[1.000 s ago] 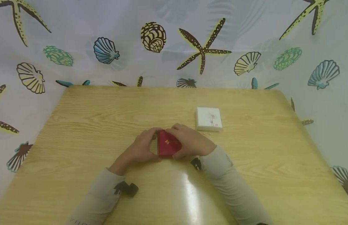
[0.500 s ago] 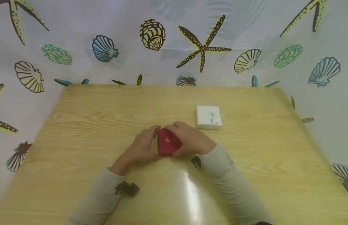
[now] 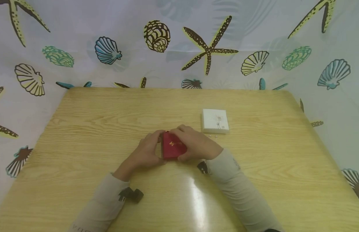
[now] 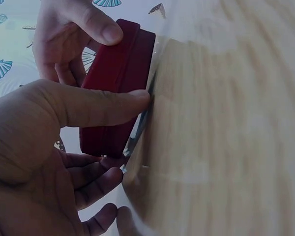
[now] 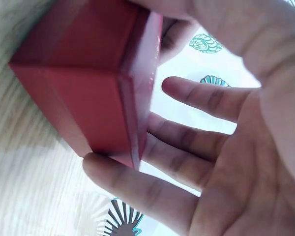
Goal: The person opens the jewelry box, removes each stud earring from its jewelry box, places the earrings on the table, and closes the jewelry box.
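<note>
A small red box (image 3: 173, 149) with gold lettering on its lid sits on the wooden table between both hands. From the left, my left hand (image 3: 146, 153) grips it low, thumb across the near side and fingers at the far side. In the left wrist view that thumb (image 4: 105, 107) reaches over the darker lower part of the box. My right hand (image 3: 196, 144) holds the box from the right, covering part of the lettering, its thumb on the lid's near edge. The right wrist view shows a red corner (image 5: 83, 108) close up, with a lid seam along it.
Behind the right hand lies a white square box (image 3: 215, 120) with a flower print. Two tiny shiny pieces (image 3: 216, 137) lie just in front of it. A white curtain (image 3: 121, 71) with shells and starfish runs along the table's back and sides.
</note>
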The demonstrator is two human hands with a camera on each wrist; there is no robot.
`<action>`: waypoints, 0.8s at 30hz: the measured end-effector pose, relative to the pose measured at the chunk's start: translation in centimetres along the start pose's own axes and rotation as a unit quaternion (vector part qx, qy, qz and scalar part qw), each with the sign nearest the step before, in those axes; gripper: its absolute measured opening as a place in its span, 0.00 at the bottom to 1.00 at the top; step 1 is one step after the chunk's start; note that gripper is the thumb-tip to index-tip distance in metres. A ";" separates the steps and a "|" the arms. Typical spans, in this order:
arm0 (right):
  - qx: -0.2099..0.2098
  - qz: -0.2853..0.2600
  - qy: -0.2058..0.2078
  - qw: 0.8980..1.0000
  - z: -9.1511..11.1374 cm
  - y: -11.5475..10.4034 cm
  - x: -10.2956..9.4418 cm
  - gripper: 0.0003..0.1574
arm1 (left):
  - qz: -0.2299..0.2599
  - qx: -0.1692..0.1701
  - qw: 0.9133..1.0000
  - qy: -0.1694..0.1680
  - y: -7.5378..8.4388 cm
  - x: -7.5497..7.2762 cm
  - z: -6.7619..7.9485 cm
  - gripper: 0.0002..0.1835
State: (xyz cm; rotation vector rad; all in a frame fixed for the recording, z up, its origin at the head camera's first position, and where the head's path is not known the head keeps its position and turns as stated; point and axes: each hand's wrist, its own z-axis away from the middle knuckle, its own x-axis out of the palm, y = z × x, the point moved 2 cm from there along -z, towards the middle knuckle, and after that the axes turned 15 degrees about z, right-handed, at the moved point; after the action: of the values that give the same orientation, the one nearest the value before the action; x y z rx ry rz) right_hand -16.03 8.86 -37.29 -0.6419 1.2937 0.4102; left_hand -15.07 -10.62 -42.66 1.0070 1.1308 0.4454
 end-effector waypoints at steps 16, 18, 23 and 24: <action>0.000 0.004 0.007 1.000 -0.1 -0.3 -0.6 0.53 | 0.003 0.003 1.000 0.004 0.1 -0.2 0.1 0.53; 0.006 -0.008 0.002 1.000 0.0 -0.2 -0.7 0.52 | 0.005 0.005 1.000 0.002 0.2 -0.2 0.1 0.52; 0.009 -0.036 0.007 0.999 0.3 0.3 -1.0 0.51 | 0.008 0.007 1.000 -0.002 0.2 -0.2 0.0 0.51; 0.011 -0.036 0.009 0.999 0.4 0.5 -1.2 0.52 | 0.008 0.006 1.000 -0.003 0.1 -0.1 0.0 0.51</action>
State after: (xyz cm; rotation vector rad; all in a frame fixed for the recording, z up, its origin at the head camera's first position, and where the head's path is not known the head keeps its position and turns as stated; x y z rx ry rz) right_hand -16.32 9.52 -36.18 -0.6737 1.2861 0.3313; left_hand -15.11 -10.65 -42.49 1.0275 1.1228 0.4486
